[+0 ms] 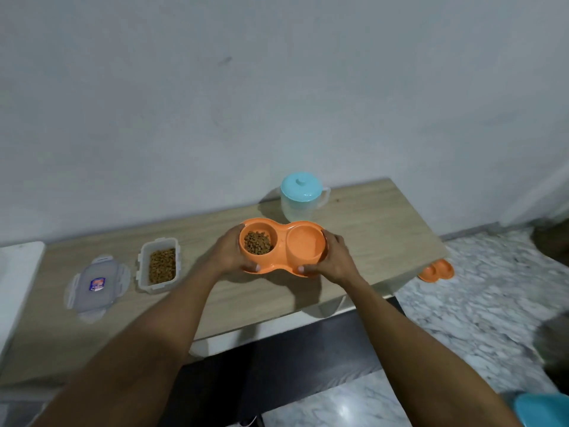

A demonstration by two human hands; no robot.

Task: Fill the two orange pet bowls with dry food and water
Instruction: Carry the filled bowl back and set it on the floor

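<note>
Bowls [280, 268], ends clasped in the grip of left hand [229, 251] and right hand [334, 257], need level carrying to avoid spills.

Dim, soft light; blurred, distorted edges

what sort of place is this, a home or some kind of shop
Most likely a home: a low wooden table against a plain white wall, a marble-patterned floor, and an orange double pet bowl, with a tub of kibble and a lidded jug on the table.
</note>
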